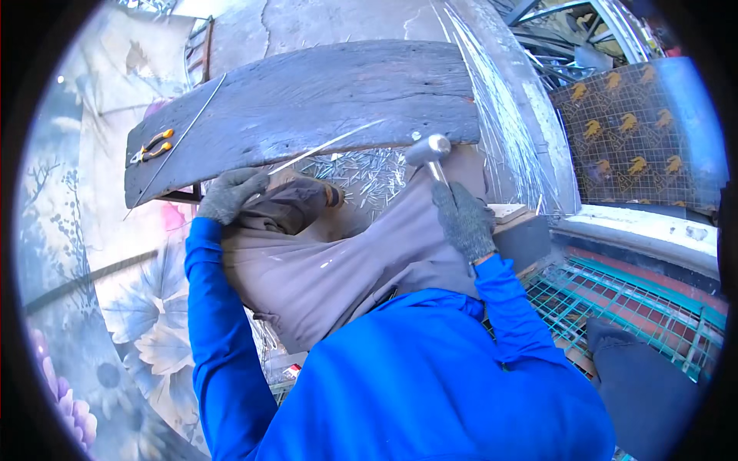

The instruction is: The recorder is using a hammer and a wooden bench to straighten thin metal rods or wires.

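Both my hands wear grey knit gloves. My left hand (pixel 233 195) is closed around the near end of a thin metal rod (pixel 327 144), which slants up to the right with its far tip over the edge of a dark wooden bench (pixel 307 92). In my right hand (pixel 466 220) is the handle of a hammer; the shiny metal hammer head (pixel 428 150) is raised near the bench's right front edge, apart from the rod. Pliers (pixel 154 145) with orange and black handles lie on the bench's left end, beside another thin rod (pixel 182 137).
Many short cut metal pieces (pixel 355 175) litter the ground under the bench front. Long thin rods (pixel 503 107) lie along the floor at right. A green wire grid (pixel 623 296) is at lower right, a patterned board (pixel 623 142) beyond it. A floral sheet (pixel 146 307) hangs at left.
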Motion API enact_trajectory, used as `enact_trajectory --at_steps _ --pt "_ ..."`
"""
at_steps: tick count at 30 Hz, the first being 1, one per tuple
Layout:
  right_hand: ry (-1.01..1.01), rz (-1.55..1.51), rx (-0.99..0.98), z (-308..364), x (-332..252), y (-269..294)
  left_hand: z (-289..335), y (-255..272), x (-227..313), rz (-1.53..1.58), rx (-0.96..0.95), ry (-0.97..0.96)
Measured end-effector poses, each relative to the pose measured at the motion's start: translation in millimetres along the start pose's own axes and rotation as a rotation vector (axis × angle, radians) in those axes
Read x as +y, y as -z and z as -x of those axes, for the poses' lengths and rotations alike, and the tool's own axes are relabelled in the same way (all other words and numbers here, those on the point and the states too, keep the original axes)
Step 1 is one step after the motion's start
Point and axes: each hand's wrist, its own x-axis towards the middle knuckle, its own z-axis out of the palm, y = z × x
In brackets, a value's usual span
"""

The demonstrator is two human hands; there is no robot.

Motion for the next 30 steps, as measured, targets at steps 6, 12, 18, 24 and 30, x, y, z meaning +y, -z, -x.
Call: enact_trajectory --at_steps 6,12,18,24,30 --pt "-0.074 -0.251 0.09 23.2 21.9 13.2 -36.4 -83.8 37.2 -0.197 -0.047 -0.225" --pt "-0.595 -1.146 0.315 17.9 -3.1 22.8 -45.7 -119.9 58.2 -0.142 -0.009 -0.101" --pt "-0.65 -1.274 0.265 15.3 -3.3 31.8 -51.9 -134.7 47.3 -0.258 0.007 -0.076" --pt "-0.664 -1.256 0.336 12.4 -12.1 40.8 -51.8 -137.1 47.5 -0.242 0.032 -0.119" --pt "-0.3 -1.001 0.544 5.4 -23.7 104.9 -54.4 -137.7 35.5 -0.185 0.066 -0.153"
